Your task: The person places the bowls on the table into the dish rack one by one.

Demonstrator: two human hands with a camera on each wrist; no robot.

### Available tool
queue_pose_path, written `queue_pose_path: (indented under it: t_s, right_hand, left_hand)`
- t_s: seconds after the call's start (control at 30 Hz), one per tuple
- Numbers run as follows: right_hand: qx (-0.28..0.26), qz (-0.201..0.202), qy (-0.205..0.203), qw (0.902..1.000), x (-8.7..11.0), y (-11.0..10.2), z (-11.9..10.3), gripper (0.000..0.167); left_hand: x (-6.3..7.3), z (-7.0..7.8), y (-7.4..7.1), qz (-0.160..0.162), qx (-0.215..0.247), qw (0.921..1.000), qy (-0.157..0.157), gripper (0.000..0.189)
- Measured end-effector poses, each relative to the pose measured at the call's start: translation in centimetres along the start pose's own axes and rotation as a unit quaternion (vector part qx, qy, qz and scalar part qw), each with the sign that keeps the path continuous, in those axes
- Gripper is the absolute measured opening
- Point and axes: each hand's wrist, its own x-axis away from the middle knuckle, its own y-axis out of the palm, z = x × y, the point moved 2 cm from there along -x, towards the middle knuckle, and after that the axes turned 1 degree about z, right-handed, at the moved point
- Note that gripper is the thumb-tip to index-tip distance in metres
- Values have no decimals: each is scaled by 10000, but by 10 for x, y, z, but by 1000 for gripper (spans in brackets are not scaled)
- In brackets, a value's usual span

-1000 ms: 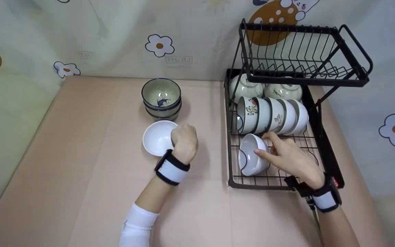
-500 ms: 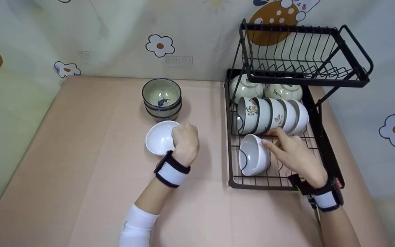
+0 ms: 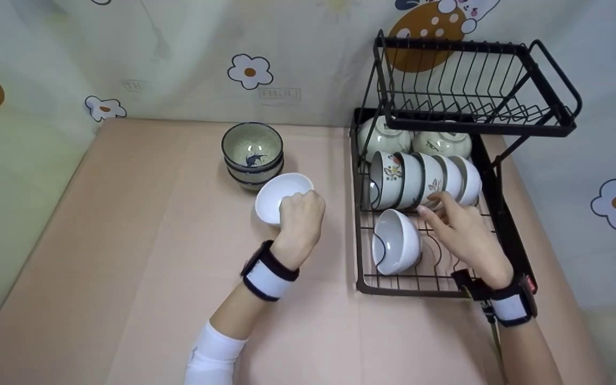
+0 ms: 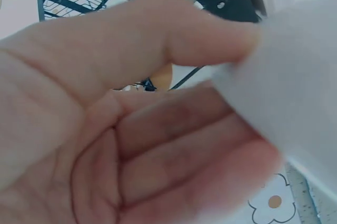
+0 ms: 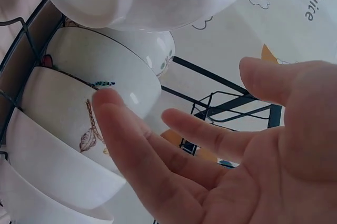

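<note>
My left hand (image 3: 301,222) pinches the rim of a small white bowl (image 3: 281,195), tilted in front of the stacked greenish bowls. In the left wrist view, thumb and fingers meet on either side of the white wall (image 4: 295,87). Over the dish rack (image 3: 415,291) my right hand (image 3: 466,230) hovers with parted, loosely bent fingers and holds nothing. Just left of it, a white bowl (image 3: 398,243) stands on its side in the front of the rack. Its fingertips are close to the row of upended bowls, one with a leaf print (image 5: 68,111).
A stack of greenish bowls (image 3: 252,152) with dark rims stands at the table's back. Behind the bowl row (image 3: 385,179), two upside-down bowls (image 3: 441,143) sit under the rack's raised upper tier (image 3: 463,101). A patterned curtain (image 3: 179,64) hangs behind the table.
My left hand has moved up and right with the white bowl, which is now more tilted. My right hand has drawn away from the front bowl in the rack, rightward and slightly back.
</note>
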Motion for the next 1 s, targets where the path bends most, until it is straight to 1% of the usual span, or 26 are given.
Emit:
queue_pose_path:
  t_s: [0.07,0.13,0.27,0.37,0.47,0.53,0.6,0.73,0.83,0.9,1.0]
  right_hand:
    - [-93,0,110,9999,-1,0,0,46]
    - [-154,13,191,9997,-1,-1,1,48]
    - [-271,181,168,9993,-1,-4,0,48]
    - [-343,382,112,9986,-1,-6,0,44]
    - [-452,554,80,9974,0,-8,-1,39]
    - [-557,633,83,9964,0,-9,-2,36]
    - [-710,667,98,9952,0,-9,-4,34]
    - [-1023,628,107,9927,0,-11,-7,32]
    - [-1406,508,47,9887,0,-11,-8,34]
    - [-1758,433,29,9835,0,-11,-9,35]
    - [-2156,384,32,9757,0,-10,-11,37]
  left_hand:
    - [0,1,-2,383,3,9991,192,6]
    - [0,2,-3,675,33,9969,411,8]
    - [-2,4,-5,986,131,9902,982,12]
    - [-3,5,-7,1229,198,9821,1417,14]
    - [-3,6,-8,1544,202,9709,1819,13]
    - [-3,8,-9,1787,204,9613,2087,11]
    - [-3,8,-10,2028,239,9501,2359,11]
    - [-2,10,-12,2567,344,9235,2831,9]
    - [-1,12,-13,2888,419,9027,3163,7]
    - [-1,14,-13,3018,462,8903,3379,7]
    - [0,18,-12,3068,517,8761,3683,8]
